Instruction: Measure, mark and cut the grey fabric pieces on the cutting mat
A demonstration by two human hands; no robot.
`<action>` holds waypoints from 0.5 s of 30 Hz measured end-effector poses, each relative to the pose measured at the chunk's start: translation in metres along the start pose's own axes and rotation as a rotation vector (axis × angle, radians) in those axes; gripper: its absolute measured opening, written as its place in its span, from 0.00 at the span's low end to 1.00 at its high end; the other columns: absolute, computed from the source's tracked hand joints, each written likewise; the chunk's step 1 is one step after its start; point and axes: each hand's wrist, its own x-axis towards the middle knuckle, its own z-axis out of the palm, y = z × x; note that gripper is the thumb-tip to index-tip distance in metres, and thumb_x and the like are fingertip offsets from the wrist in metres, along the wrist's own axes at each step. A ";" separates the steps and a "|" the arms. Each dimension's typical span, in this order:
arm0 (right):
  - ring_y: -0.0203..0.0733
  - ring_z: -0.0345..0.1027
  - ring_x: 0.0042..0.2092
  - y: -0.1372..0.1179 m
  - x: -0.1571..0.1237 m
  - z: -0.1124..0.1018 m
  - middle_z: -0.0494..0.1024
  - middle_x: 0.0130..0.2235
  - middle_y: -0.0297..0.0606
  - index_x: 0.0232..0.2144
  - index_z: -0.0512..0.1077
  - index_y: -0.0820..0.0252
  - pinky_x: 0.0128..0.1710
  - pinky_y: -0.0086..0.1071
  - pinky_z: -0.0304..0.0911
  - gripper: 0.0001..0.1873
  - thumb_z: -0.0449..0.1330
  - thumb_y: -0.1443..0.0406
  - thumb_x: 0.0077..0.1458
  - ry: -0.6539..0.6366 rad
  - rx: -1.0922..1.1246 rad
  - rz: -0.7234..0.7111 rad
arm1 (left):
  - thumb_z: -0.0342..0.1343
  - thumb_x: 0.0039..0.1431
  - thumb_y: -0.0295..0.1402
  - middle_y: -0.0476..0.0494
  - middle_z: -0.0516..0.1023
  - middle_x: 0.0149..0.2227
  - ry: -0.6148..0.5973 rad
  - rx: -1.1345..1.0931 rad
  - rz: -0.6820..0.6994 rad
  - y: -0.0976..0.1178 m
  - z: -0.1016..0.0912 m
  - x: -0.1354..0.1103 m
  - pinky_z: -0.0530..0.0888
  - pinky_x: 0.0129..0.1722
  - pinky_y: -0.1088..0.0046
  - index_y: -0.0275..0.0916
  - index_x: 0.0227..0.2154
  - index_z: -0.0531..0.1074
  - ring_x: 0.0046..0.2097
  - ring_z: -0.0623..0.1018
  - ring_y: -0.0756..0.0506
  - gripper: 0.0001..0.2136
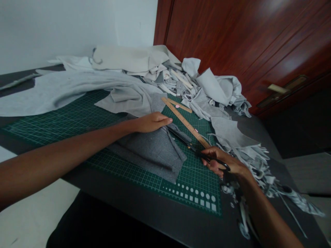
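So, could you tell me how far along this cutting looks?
Done: cut strips lie piled right of the green cutting mat. In hand: the right hand holds black scissors at the dark grey fabric, which the left hand pins. Remaining: the pale grey fabric heaped behind, seemingly uncut.

Dark table [144, 210]: green cutting mat [192, 182] on top, grey fabric offcuts [212, 88] heaped along far side and right edge.

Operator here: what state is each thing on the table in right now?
Green cutting mat: flat, partly covered.
Gray fabric piece: flat on mat, creased.
Left hand: resting flat on fabric.
Black-handled scissors: blades at fabric edge.
Right hand: gripping scissors.
Wooden ruler: lying angled on mat.
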 end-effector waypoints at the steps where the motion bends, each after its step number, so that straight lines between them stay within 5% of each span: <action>1: 0.26 0.52 0.15 0.000 0.000 0.000 0.63 0.17 0.22 0.32 0.68 0.61 0.13 0.20 0.52 0.30 0.70 0.42 0.46 -0.003 -0.002 -0.004 | 0.43 0.70 0.40 0.54 0.54 0.22 0.003 -0.001 0.001 0.000 0.000 0.000 0.60 0.27 0.73 0.42 0.21 0.55 0.24 0.61 0.51 0.19; 15: 0.25 0.49 0.15 -0.007 -0.001 0.005 0.61 0.17 0.20 0.33 0.68 0.61 0.12 0.21 0.50 0.31 0.69 0.41 0.47 -0.008 0.013 -0.029 | 0.43 0.70 0.40 0.53 0.58 0.22 -0.001 0.002 -0.001 0.000 0.004 0.004 0.63 0.29 0.72 0.41 0.21 0.57 0.25 0.63 0.50 0.20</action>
